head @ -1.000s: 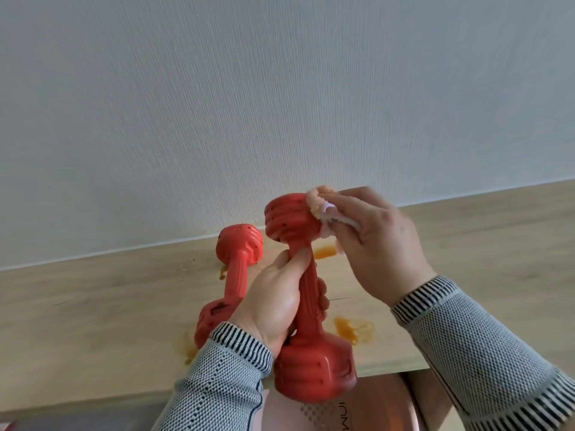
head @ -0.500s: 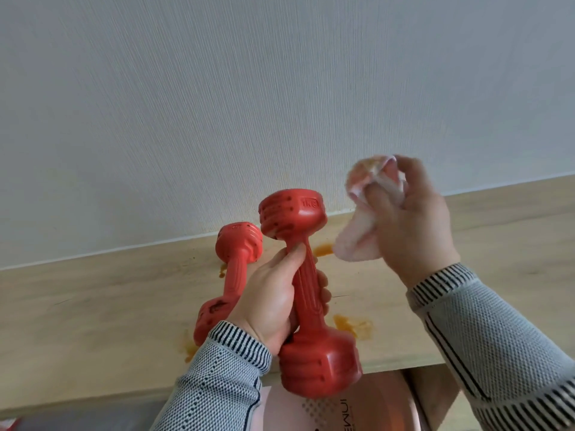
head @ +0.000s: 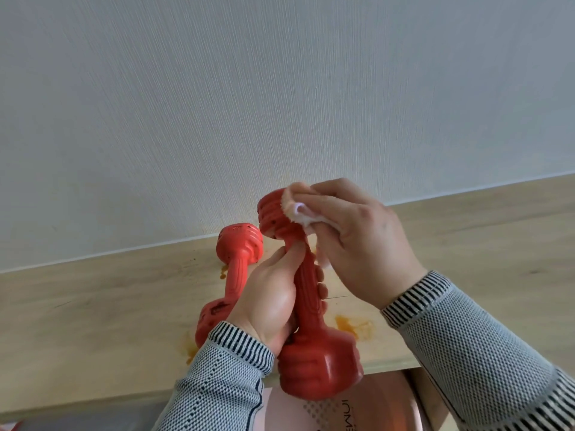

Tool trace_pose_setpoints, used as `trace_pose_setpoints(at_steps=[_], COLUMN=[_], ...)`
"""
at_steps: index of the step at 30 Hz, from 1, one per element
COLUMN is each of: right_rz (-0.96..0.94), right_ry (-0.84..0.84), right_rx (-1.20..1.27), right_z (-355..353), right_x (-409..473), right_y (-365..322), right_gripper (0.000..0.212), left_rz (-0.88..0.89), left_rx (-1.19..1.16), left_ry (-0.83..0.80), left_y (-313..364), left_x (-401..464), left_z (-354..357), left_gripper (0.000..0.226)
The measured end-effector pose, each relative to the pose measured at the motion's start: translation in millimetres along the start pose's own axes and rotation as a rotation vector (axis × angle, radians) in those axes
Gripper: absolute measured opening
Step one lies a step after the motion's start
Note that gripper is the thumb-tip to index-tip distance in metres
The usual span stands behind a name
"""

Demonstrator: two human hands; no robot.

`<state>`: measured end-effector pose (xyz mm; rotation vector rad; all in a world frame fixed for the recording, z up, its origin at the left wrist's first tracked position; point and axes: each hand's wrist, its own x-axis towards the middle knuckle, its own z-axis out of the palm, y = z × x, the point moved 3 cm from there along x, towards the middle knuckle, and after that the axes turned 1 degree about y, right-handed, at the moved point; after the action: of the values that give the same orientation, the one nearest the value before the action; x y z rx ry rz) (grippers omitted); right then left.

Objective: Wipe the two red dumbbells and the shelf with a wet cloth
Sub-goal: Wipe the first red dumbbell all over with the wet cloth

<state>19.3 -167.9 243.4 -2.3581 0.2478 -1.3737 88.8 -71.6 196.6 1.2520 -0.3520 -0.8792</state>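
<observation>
Left hand (head: 270, 293) wrapped around the ribbed handle of one red dumbbell (head: 308, 309), fingers (head: 320, 289) curled round the far side and thumb lying up along the shaft. Held lifted off the shelf (head: 93, 321), tilted with its top end leaning away to the left and its lower head hanging past the shelf's front edge. Right hand (head: 357, 241) bunched round a pale pink cloth (head: 300, 213), fingers clenched on it and pressing it against the upper head of the held dumbbell. Cloth partly hidden under the fingers, a fold trailing down beside the handle.

Second red dumbbell (head: 231, 275) lying on the light wooden shelf just to the left of the held one, far end close to the wall (head: 249, 88), near end hidden behind the left wrist; dark specks visible on its heads. Orange-brown stains (head: 354, 328) smeared on the shelf to the right of the held dumbbell, more by the second dumbbell's ends. Grey knit sleeves (head: 485, 353) with striped cuffs on both arms. Pink printed packaging (head: 348, 409) below the shelf edge, lettering not legible.
</observation>
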Motion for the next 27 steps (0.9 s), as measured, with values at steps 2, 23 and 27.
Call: trace_pose_setpoints(at_steps=[2,23,27], right_rz=[0.024,1.059,1.006], right_ry=[0.036,0.064,0.161], right_rx=[-0.003,1.132,0.995], right_z=[-5.7,-18.1,-28.0], right_x=[2.7,2.7,6.3], right_y=[2.3,41.4,34.5], right_gripper=[0.030,0.029,0.027], left_rz=[-0.003,0.470,0.510], left_rx=[-0.013,1.472,1.750], left_ry=[0.004,0.146,0.149], left_y=[1.3,94.7,117.1], left_x=[-0.9,-31.4,-37.9], left_z=[1.2,3.3,6.1], left_gripper=[0.026,0.017,0.022])
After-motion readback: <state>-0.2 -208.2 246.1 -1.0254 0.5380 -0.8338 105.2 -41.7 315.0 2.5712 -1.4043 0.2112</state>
